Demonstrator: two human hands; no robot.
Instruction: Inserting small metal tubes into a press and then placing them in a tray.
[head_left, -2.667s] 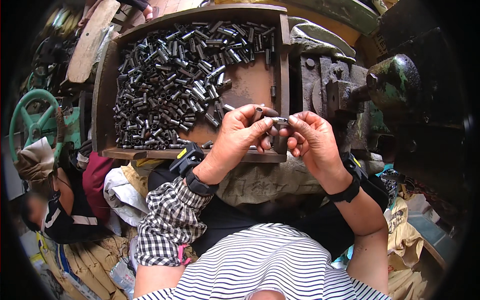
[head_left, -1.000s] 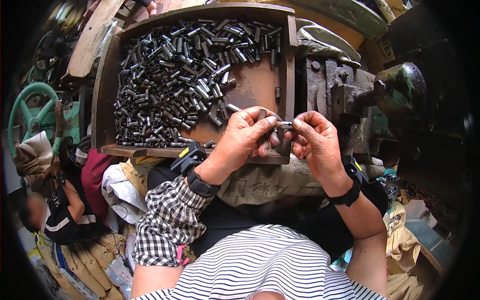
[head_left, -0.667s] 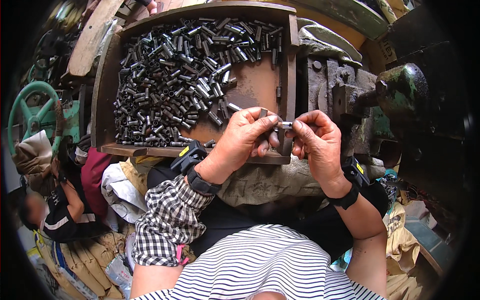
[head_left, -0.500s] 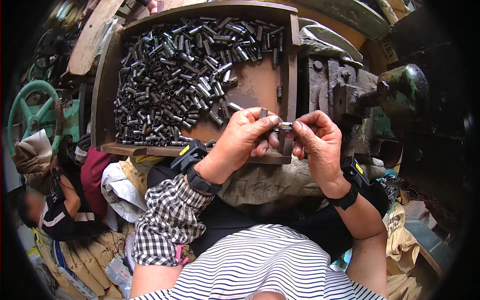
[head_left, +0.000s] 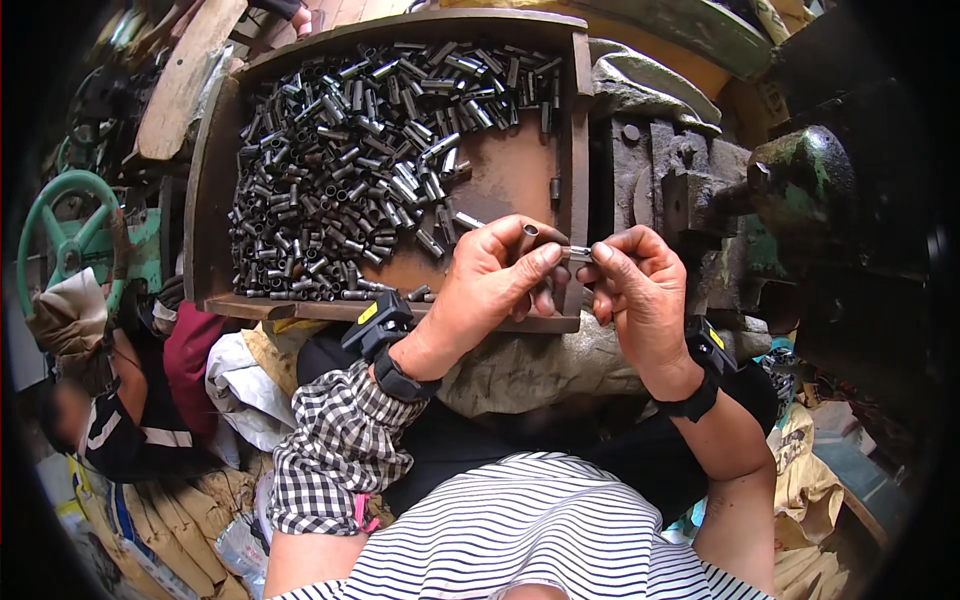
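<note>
Hands meet at 3 o'clock of the wooden tray (head_left: 215, 180): my left hand (head_left: 495, 285) and right hand (head_left: 635, 290) pinch one small metal tube (head_left: 578, 253) between closed fingertips. Step: checking the piece; next needs a steady grip.

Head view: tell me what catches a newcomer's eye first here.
The wooden tray at top centre, heaped with short dark metal tubes, dominates. Just below its right corner the left hand and right hand meet, pinching a small tube between their fingertips, with another tube upright in the left hand. A green handwheel stands at far left, and a dark rusty machine sits right of the tray.
</note>
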